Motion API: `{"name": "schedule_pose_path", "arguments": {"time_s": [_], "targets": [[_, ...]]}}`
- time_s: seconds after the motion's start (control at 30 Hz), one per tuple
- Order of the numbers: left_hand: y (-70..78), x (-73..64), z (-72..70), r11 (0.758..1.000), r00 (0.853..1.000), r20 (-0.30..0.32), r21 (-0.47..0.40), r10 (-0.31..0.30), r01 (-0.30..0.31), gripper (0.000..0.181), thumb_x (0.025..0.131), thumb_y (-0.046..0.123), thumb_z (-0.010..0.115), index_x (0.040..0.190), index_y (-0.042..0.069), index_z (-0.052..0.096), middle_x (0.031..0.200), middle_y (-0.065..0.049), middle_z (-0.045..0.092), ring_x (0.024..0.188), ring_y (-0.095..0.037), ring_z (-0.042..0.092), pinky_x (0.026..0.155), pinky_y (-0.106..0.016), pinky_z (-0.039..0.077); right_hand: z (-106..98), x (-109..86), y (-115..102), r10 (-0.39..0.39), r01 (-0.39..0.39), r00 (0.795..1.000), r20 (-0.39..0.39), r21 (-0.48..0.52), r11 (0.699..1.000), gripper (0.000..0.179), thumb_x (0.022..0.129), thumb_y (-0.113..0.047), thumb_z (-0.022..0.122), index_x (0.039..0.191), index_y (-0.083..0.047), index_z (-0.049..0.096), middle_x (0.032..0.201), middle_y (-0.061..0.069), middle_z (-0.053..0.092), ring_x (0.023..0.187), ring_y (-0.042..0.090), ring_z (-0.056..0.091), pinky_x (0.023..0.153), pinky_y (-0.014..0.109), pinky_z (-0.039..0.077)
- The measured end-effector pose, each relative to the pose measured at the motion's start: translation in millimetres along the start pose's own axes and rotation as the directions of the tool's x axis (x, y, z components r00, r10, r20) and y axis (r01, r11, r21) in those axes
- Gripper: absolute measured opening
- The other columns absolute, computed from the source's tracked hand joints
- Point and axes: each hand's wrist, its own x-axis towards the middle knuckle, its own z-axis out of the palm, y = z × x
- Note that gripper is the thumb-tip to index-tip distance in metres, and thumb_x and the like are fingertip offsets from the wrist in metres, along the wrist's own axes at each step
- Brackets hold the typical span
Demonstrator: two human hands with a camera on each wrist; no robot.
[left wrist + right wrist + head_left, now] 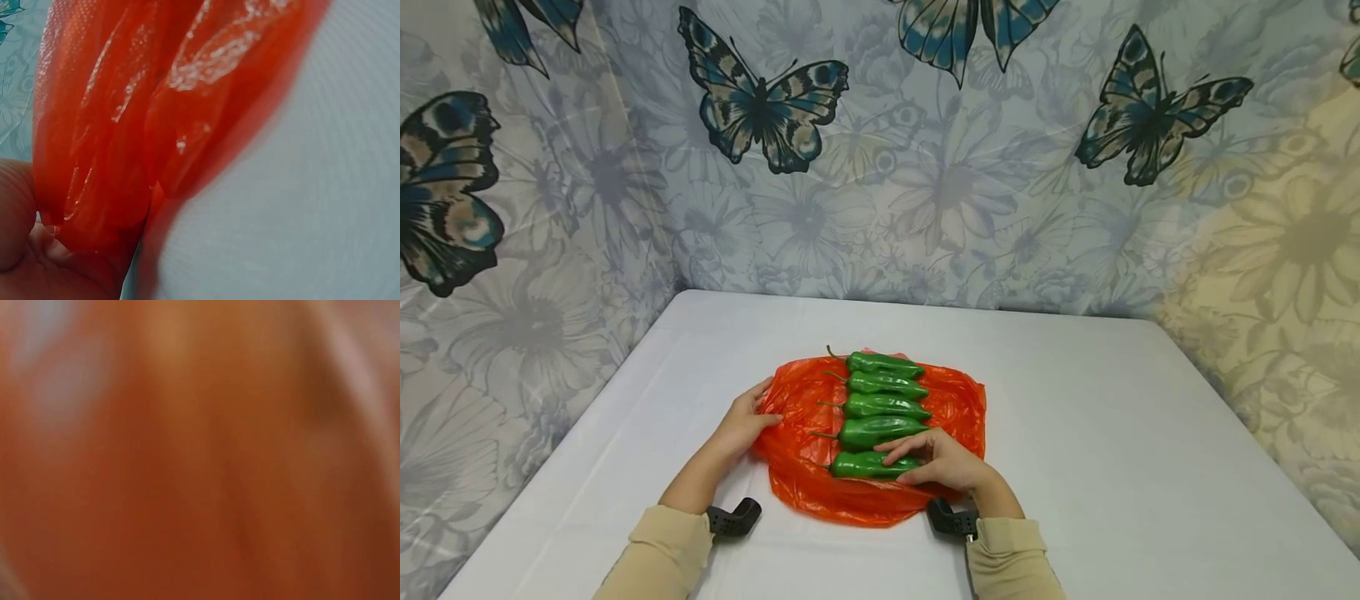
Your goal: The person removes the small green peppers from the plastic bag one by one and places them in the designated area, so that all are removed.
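Note:
Several green peppers [886, 406] lie in a column on a spread red plastic bag [805, 500], stems to the left and tips to the right. At the bag's left edge my left hand [747, 423] holds the plastic, thumb on top; the left wrist view shows the folded red film [106, 156] against that hand [69, 269]. My right hand [951, 463] is over the nearest green pepper [859, 465], gripping its tip end between thumb and fingers. Blurred red-orange film [156, 487] fills the right wrist view, so the fingers cannot be made out there.
A white table [1112, 467] carries the bag, with its far edge against a patterned butterfly backdrop [925, 183]. Black wrist devices [734, 518] sit on both forearms, close to the bag's near side.

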Motion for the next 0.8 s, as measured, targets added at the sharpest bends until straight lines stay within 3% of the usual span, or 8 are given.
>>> {"name": "schedule_pose_path", "arguments": {"time_s": [0.23,0.37,0.6,0.8], "targets": [[1.3,-0.4,-0.3,1.0,1.0,0.014,0.003,-0.001,0.001,0.068,0.087,-0.005,0.051,0.147,-0.002,0.019,0.145,-0.027,0.034,0.098,-0.016,0.055,0.069,-0.016,0.051,0,0.1,-2,0.011,-0.012,1.0,-0.02,-0.057,0.998,0.029,0.08,-0.005,0.069,0.105,0.008,0.065,0.122,0.025,0.059,0.108,-0.001,0.057,0.093,0.014,0.043],[0.4,0.4,-0.6,1.0,1.0,0.021,-0.007,-0.014,0.014,0.068,0.087,-0.005,0.05,0.147,-0.001,0.018,0.146,-0.026,0.032,0.09,-0.011,0.058,0.069,-0.017,0.052,2,1.0,-2,0.014,-0.016,0.999,-0.033,-0.078,0.997,0.026,0.08,-0.005,0.068,0.104,0.006,0.066,0.12,0.023,0.061,0.109,0.004,0.057,0.094,0.015,0.042],[-0.3,1.5,-1.1,1.0,0.999,0.031,-0.019,-0.014,0.015,0.068,0.087,-0.006,0.048,0.147,-0.001,0.018,0.146,-0.026,0.033,0.094,-0.012,0.057,0.07,-0.018,0.053,3,-0.4,-12,0.073,-0.08,0.994,-0.083,-0.081,0.994,0.024,0.08,-0.005,0.068,0.103,0.002,0.068,0.119,0.017,0.063,0.109,0.013,0.058,0.091,0.018,0.044],[-1.4,2.1,-1.1,0.999,0.999,0.032,-0.035,-0.016,0.017,0.068,0.087,-0.006,0.048,0.147,-0.001,0.018,0.147,-0.026,0.031,0.088,-0.009,0.058,0.069,-0.019,0.053,-2,-2.7,-20,0.066,-0.079,0.989,-0.129,-0.097,0.992,0.025,0.081,-0.006,0.067,0.104,0.001,0.069,0.118,0.017,0.064,0.114,0.02,0.056,0.089,0.018,0.046]]}}
